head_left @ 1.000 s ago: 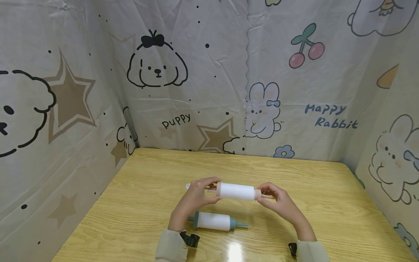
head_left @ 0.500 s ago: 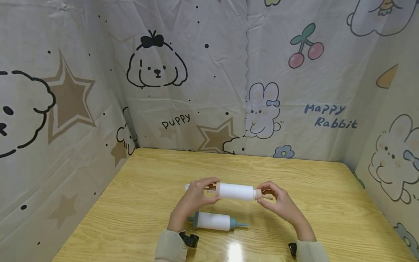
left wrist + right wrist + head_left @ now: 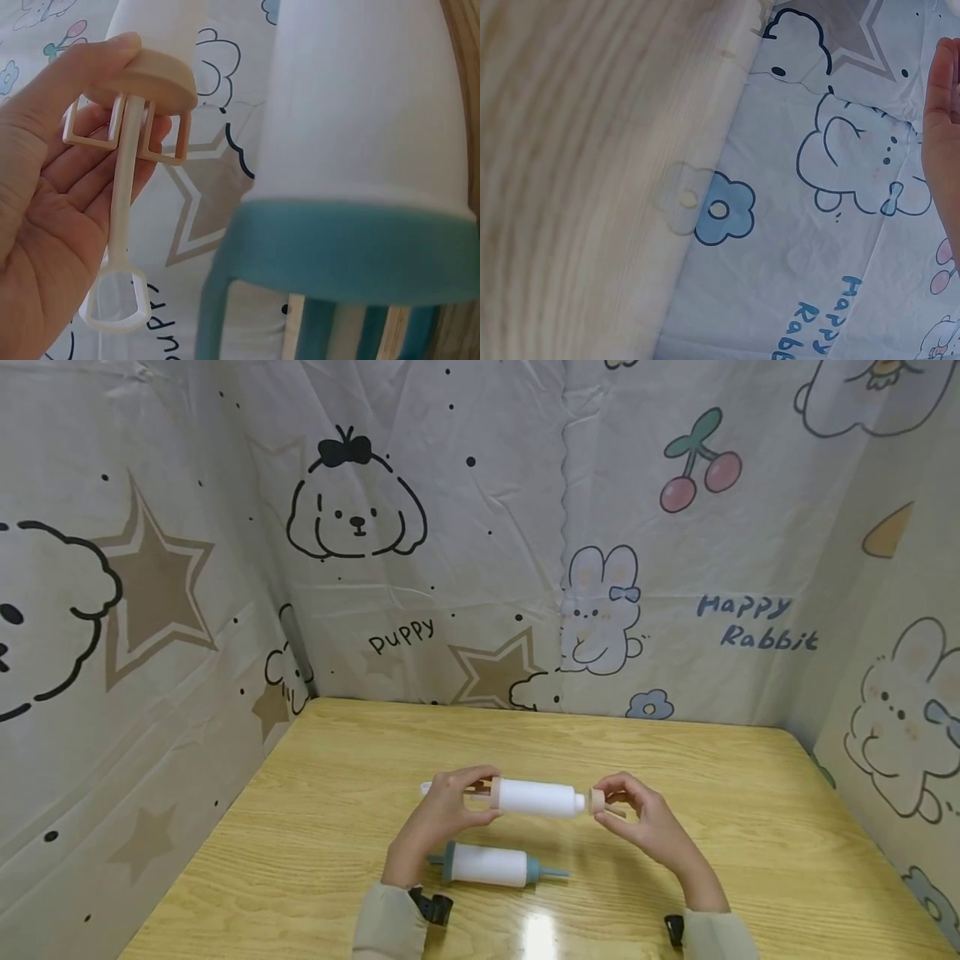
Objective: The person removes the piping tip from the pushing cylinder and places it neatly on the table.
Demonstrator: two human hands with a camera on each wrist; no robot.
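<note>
My left hand (image 3: 442, 806) grips a white-barrelled syringe (image 3: 536, 797) by its beige collar, holding it level above the table. In the left wrist view two square finger loops hang from that collar (image 3: 150, 82), and a pale plunger rod (image 3: 126, 187) with a ring end sticks out between them. My right hand (image 3: 641, 814) pinches a beige cap (image 3: 597, 801) with a thin spout, a small gap away from the barrel's bare white neck (image 3: 580, 802). Nearer me lies a second syringe (image 3: 491, 866), white with teal ends. Only the edge of my right hand shows in the right wrist view.
Both syringes are over a light wood table (image 3: 360, 760). Cloth walls (image 3: 465, 577) printed with cartoon animals close in the back, left and right. Dark straps with small devices (image 3: 431, 907) sit at the wrists.
The beige cap has come off the barrel's neck and moved right in my right hand. The barrel has shifted slightly left with my left hand. The teal syringe lies where it was.
</note>
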